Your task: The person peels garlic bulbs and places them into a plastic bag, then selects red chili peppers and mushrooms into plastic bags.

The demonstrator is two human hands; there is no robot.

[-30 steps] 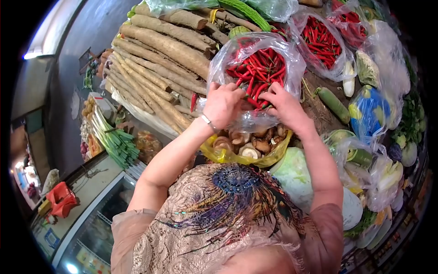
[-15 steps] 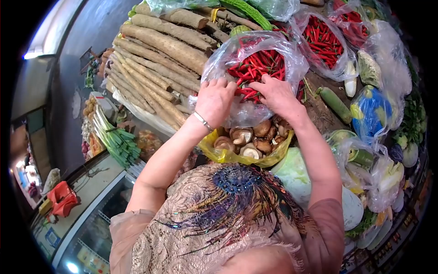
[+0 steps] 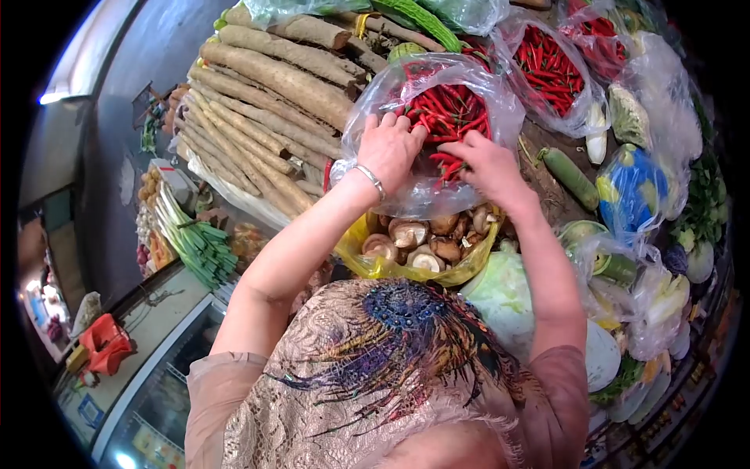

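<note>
Lying heaped inside the clear bag [image 3: 426, 199], the red chilies [image 3: 449, 109] are under and just beyond both hands. At the left side of the clear bag's mouth, the left hand [image 3: 391, 148], a bracelet [image 3: 370, 180] at its wrist, has its fingers bent down over the pile; what they grip, if anything, is hidden. The right hand [image 3: 492, 166] is at the right side of the same mouth, slightly blurred, its fingertips over a few chilies, and I cannot tell whether they are closed on one. The two hands are apart from each other. Left of the clear bag lie long brown roots [image 3: 273, 76]; on its near side, a yellow bag [image 3: 363, 264] holds mushrooms [image 3: 426, 258]. To its right lies a green gourd [image 3: 570, 177].
</note>
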